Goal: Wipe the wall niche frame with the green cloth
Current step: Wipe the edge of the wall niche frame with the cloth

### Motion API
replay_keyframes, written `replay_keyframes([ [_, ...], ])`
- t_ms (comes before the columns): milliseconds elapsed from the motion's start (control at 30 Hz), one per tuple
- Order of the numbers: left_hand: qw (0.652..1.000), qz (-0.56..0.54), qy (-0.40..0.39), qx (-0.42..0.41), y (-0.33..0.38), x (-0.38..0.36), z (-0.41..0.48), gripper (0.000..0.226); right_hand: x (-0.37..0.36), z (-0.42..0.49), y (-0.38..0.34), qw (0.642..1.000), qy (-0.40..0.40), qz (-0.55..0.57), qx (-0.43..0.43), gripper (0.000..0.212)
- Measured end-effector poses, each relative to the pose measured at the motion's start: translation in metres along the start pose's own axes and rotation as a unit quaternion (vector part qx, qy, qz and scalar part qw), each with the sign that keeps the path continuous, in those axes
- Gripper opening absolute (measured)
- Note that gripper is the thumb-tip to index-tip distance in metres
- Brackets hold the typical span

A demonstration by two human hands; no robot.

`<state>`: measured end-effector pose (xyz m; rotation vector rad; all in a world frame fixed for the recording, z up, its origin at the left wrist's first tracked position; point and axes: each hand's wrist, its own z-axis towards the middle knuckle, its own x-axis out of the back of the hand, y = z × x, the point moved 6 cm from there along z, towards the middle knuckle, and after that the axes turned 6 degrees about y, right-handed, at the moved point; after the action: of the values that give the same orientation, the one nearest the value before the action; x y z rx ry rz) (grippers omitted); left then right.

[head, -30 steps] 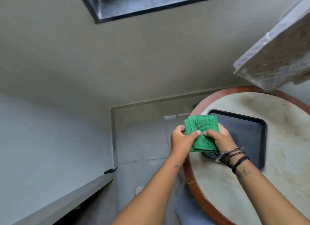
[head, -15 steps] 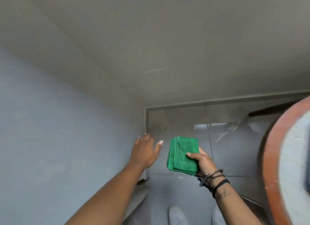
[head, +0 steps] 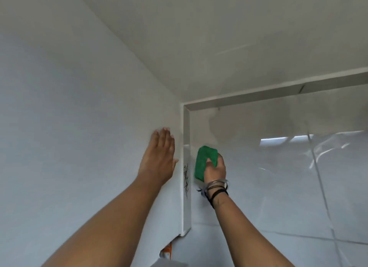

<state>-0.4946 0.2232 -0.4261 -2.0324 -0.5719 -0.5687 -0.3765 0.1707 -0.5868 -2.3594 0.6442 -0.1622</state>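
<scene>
The folded green cloth (head: 204, 160) is gripped in my right hand (head: 216, 169), just right of the niche frame's vertical left strip (head: 186, 127); whether the cloth touches the strip I cannot tell. The white frame turns a corner at the top and runs right as a horizontal strip (head: 278, 90). My left hand (head: 159, 157) lies flat, fingers together, on the pale wall left of the frame, holding nothing. A dark squiggly mark (head: 186, 180) shows on the vertical strip beside my right wrist, which wears bangles and dark bands.
Glossy pale tiles (head: 288, 187) with grout lines fill the niche and reflect a bright window. A beige wall (head: 219, 37) stretches above the frame. An orange-and-white object (head: 167, 251) sits low below the frame's bottom corner.
The view has swung left and up, away from the round table. My right hand has carried the cloth up to the frame's left strip. My left hand has come to rest flat on the wall.
</scene>
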Motion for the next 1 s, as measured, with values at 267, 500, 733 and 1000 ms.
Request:
replay_keyframes([
  [267, 0.994, 0.098, -0.011, 0.056, 0.007, -0.018, 0.033, 0.076, -0.075, -0.017, 0.052, 0.987, -0.117, -0.107, 0.039, 0.063],
  [500, 0.991, 0.122, -0.027, 0.052, 0.01, -0.025, 0.044, 0.083, -0.068, -0.038, 0.073, 0.981, -0.17, -0.094, 0.023, 0.071],
  [733, 0.987, 0.144, -0.063, -0.01, 0.013, -0.032, 0.042, 0.087, -0.033, -0.077, 0.127, 0.967, -0.159, -0.198, 0.006, 0.065],
  [1000, 0.988, 0.134, -0.074, -0.011, 0.011, -0.023, 0.03, 0.082, -0.073, 0.003, 0.041, 0.969, -0.226, -0.097, 0.006, 0.06],
])
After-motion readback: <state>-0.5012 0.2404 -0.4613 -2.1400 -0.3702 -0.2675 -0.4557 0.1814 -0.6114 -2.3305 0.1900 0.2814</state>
